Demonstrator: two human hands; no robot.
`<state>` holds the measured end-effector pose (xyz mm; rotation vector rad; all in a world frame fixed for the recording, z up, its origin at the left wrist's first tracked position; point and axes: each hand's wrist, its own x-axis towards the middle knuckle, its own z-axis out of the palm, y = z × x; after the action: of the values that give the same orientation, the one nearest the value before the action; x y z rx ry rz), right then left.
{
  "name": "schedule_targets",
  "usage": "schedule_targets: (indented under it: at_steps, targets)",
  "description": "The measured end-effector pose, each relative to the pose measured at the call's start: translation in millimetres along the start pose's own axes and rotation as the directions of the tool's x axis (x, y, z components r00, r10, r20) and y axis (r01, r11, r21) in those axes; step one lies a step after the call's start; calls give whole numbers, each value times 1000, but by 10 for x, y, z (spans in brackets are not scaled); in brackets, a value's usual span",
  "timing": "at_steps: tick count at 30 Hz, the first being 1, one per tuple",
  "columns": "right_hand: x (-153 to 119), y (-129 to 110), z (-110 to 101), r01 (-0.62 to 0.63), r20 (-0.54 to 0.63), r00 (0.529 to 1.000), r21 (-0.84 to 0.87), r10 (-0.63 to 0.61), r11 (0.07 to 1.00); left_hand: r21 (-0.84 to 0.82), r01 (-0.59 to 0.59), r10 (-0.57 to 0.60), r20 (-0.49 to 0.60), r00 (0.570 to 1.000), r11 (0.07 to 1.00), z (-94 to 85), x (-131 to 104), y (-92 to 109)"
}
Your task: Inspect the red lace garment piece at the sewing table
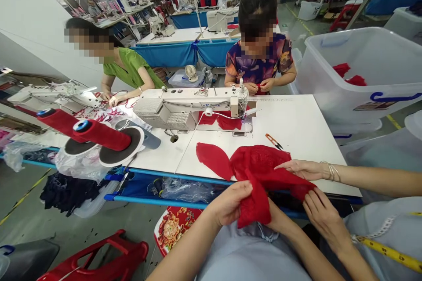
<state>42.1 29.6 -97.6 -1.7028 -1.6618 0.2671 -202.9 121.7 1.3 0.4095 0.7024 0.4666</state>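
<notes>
A red lace fabric piece [263, 164] lies at the near edge of the white sewing table [296, 123] and hangs over it toward me. My left hand [227, 202] grips the hanging flap of this fabric. My right hand [279, 223] reaches under the same flap and is mostly hidden by it; it seems to hold the cloth from below. A co-worker at my right has one hand with bracelets [303, 169] flat on the fabric and the other hand [325, 217] at its lower right edge.
A white sewing machine [184, 107] stands mid-table, orange thread snips [273, 141] near it. Two red thread cones [102, 135] sit on the left. Two people work across the table. A large clear bin [362, 70] with red pieces stands right; a red stool [99, 259] is on the floor.
</notes>
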Motion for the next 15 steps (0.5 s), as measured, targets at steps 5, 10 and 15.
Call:
schedule_targets:
  at_steps: [5, 10, 15]
  targets:
    - [-13, 172, -8, -41, 60, 998, 78, 36, 996, 16, -42, 42, 32, 999, 999, 110, 325, 110]
    - [374, -18, 405, -116, -107, 986, 102, 127, 988, 93, -365, 375, -306, 875, 926, -232, 917, 318]
    - [542, -257, 915, -211, -242, 950, -34, 197, 977, 246, -318, 399, -476, 784, 916, -732, 1125, 204]
